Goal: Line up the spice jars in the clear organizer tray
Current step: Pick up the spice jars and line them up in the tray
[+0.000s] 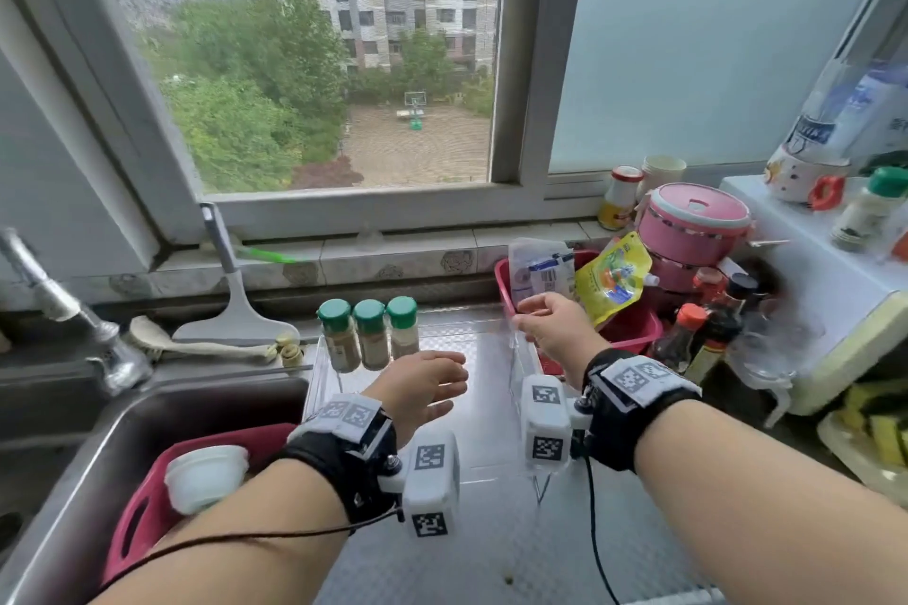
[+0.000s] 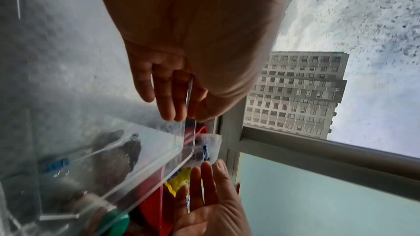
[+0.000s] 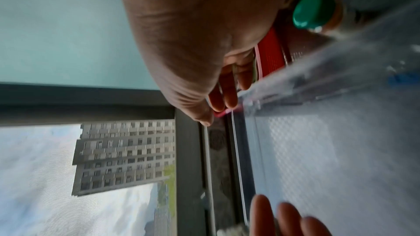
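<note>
Clear organizer tray [image 1: 491,334] sat on the embossed steel counter [image 1: 491,531] below the window [image 1: 319,64], just right of the sink [image 1: 73,481]. Walls nearly invisible in the head view; the rim showed better from the left wrist [image 2: 145,171].

Three spice jars, green caps, stood upright in a tight row at the tray's 9 o'clock end: left jar [image 1: 338,334], middle jar [image 1: 371,334], right jar [image 1: 403,327]. They touched or nearly touched one another. Brown powder in the left two, paler in the right one.

Right hand [image 1: 550,329] was at the tray's 3 o'clock wall, thumb and fingers pinching the top edge of the clear plastic; the right wrist view showed the fingers [image 3: 229,94] closed on that rim.

Left hand [image 1: 422,383] hovered over the tray's middle, just at 5 o'clock from the jar row, fingers straight and relaxed, gripping nothing. Could not tell whether it touched the tray.

Outward: red basket [image 1: 629,334] against the tray's 3 o'clock side, holding a yellow pouch [image 1: 614,280] and a white packet [image 1: 535,270]. Pink pot [image 1: 693,231] and dark sauce bottles [image 1: 707,334] beyond it. Squeegee [image 1: 236,305] leaned on the sill at 10 o'clock from the jars. Red tub [image 1: 147,506] with a white cup [image 1: 204,477] lay in the sink.
</note>
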A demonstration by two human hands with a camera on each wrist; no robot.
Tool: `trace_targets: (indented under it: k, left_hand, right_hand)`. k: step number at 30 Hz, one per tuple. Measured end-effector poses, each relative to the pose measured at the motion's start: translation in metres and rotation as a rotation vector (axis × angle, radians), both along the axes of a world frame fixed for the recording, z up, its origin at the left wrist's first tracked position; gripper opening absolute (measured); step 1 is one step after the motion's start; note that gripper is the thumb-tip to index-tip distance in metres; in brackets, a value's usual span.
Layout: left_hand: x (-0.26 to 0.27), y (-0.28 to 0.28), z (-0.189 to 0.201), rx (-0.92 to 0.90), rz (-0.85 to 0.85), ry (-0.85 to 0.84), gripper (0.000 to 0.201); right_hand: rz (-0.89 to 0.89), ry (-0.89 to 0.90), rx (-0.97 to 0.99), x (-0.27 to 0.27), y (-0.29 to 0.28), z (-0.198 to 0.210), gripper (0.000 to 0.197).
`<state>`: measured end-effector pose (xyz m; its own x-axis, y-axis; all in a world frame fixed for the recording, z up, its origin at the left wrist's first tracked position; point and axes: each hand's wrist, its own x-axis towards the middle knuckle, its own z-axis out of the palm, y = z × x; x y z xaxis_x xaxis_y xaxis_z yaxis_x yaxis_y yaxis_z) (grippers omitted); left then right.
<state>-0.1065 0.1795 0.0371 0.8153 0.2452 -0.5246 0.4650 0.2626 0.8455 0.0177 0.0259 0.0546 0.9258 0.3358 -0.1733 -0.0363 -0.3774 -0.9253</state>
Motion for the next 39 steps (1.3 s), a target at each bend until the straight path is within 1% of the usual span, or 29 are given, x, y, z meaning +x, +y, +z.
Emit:
trace_targets:
  k: [2, 5, 8, 10, 13, 16, 18, 21, 24, 26, 27, 30, 33, 39]
  left_hand:
    - [0.008, -0.016, 0.002, -0.008, -0.013, 0.005, 0.019]
    - [0.018, -0.037, 0.001, -0.011, -0.038, 0.014, 0.020]
    - [0.025, -0.052, -0.001, -0.005, -0.038, 0.019, 0.017]
    - [0.030, -0.061, -0.003, -0.002, -0.038, 0.025, 0.017]
    - [0.035, -0.069, -0.005, -0.002, -0.036, 0.031, 0.017]
    - [0.039, -0.073, -0.006, 0.003, -0.028, 0.035, 0.018]
    - [0.040, -0.074, -0.006, 0.009, -0.023, 0.039, 0.017]
    - [0.041, -0.072, -0.009, 0.012, -0.007, 0.054, 0.016]
    - [0.038, -0.070, -0.009, 0.013, 0.004, 0.067, 0.016]
    - [0.036, -0.066, -0.009, 0.020, 0.015, 0.069, 0.016]
    - [0.035, -0.063, -0.009, 0.025, 0.023, 0.068, 0.016]
    - [0.033, -0.057, -0.008, 0.032, 0.038, 0.067, 0.017]
    - [0.030, -0.051, -0.007, 0.034, 0.043, 0.066, 0.017]
    - [0.025, -0.047, -0.003, 0.031, 0.051, 0.058, 0.017]
  right_hand:
    - [-0.029, 0.007, -0.025, 0.014, -0.029, 0.000, 0.020]
    - [-0.034, 0.061, -0.142, 0.031, -0.072, -0.010, 0.017]
    - [-0.044, 0.133, -0.242, 0.040, -0.103, -0.026, 0.023]
    - [-0.058, 0.136, -0.302, 0.040, -0.116, -0.037, 0.029]
    - [-0.025, 0.132, -0.369, 0.038, -0.123, -0.053, 0.042]
    - [0.117, 0.121, -0.473, 0.036, -0.122, -0.063, 0.064]
    - [0.201, 0.101, -0.535, 0.033, -0.117, -0.066, 0.071]
    - [0.248, 0.066, -0.571, 0.027, -0.110, -0.075, 0.071]
    - [0.260, 0.011, -0.621, 0.023, -0.108, -0.084, 0.058]
    - [0.241, -0.024, -0.626, 0.021, -0.107, -0.086, 0.043]
    - [0.232, -0.037, -0.629, 0.021, -0.107, -0.086, 0.039]
    - [0.202, -0.054, -0.619, 0.022, -0.105, -0.082, 0.037]
    - [0.142, -0.052, -0.505, 0.028, -0.098, -0.068, 0.029]
    - [0.036, -0.074, -0.206, 0.034, -0.078, -0.022, 0.030]
